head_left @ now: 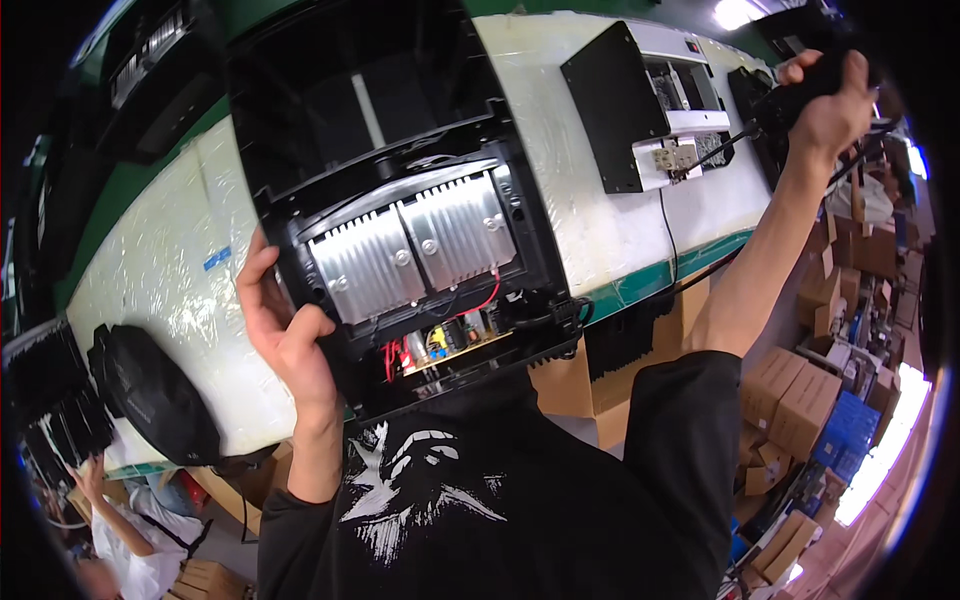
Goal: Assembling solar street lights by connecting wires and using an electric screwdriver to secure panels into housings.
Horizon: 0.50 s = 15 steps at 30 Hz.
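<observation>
In front of my chest is an opened black housing (pixel 540 240). Two silver finned metal blocks (pixel 410 245) lie side by side in it, and a circuit board (pixel 450 340) with red wires shows along its near edge. My left hand (pixel 290 325) is closed on the housing's left side, thumb toward me. At the far right, my raised right hand (pixel 835 115) is wrapped around a dark object (pixel 795 98) whose kind I cannot make out. A black cable (pixel 727 147) runs between that object and a black-and-white metal case (pixel 615 110) on the bench.
The bench (pixel 170 270) has a white, film-covered top with a green edge. A black rounded cover (pixel 155 395) lies at its left. Another person (pixel 135 525) works at lower left. Cardboard boxes (pixel 790 390) and a blue crate (pixel 848 430) stand at right.
</observation>
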{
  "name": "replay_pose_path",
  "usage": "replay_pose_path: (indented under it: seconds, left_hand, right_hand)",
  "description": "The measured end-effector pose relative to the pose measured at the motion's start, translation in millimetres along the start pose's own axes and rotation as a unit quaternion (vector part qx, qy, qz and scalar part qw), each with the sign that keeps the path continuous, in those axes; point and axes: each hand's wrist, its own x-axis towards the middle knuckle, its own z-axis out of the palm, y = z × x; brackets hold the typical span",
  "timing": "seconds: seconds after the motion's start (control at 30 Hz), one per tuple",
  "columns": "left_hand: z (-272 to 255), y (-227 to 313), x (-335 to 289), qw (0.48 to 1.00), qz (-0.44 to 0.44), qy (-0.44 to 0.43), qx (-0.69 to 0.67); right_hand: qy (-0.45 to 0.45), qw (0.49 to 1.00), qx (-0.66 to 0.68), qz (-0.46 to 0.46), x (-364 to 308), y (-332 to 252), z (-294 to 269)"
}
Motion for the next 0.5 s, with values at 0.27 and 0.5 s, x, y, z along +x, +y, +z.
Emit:
replay_pose_path:
  seconds: [0.27, 0.5]
  left_hand:
    - [0, -1, 2, 0.996, 0.010, -0.035, -0.076]
    - [-2, -7, 3, 0.994, 0.022, -0.051, -0.098]
  right_hand:
    - [0.033, 0.998, -0.041, -0.035, -36, -35, 13]
    - [-0.116, 0.962, 0.177, -0.171, -81, -160, -60]
